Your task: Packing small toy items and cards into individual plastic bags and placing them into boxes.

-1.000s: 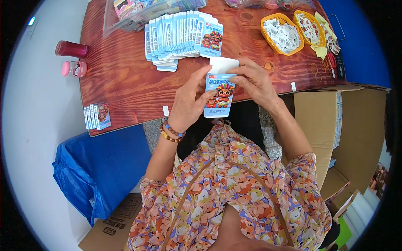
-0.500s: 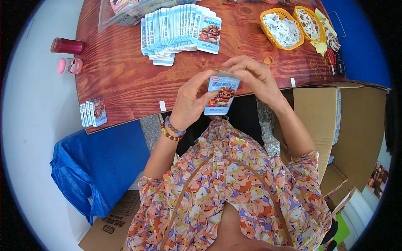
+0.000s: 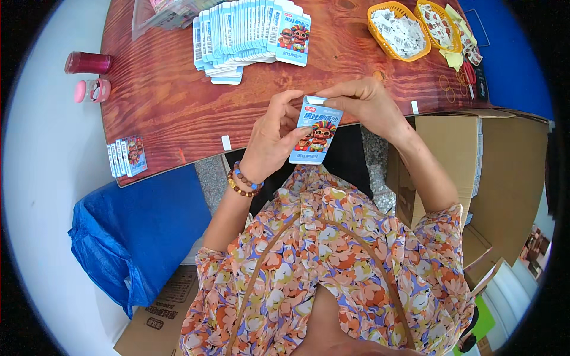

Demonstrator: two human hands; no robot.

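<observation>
A small light-blue carton (image 3: 316,145) with two cartoon figures on its front is held upright above the table's near edge. My left hand (image 3: 267,139) grips it from the left, thumb across the front and fingers behind. At its top, a pale flap shows, and my right hand (image 3: 371,110) pinches the upper right corner there between thumb and forefinger. Beyond my hands, a fanned row of flattened matching cartons (image 3: 237,35) lies on the wooden table (image 3: 172,101). Several formed cartons (image 3: 127,156) stand together at the table's near left corner.
Two yellow baskets (image 3: 373,29) with small white packets sit at the far right, near red-handled scissors (image 3: 469,74) and rubber bands. Two jars (image 3: 89,63) stand at the left edge. A clear bin (image 3: 142,21) is far left; an open cardboard box (image 3: 445,154) stands right.
The fingers of my right hand have closed from a loose arch into a pinch at the carton's top corner. A pale flap now shows there; my left hand keeps its hold.
</observation>
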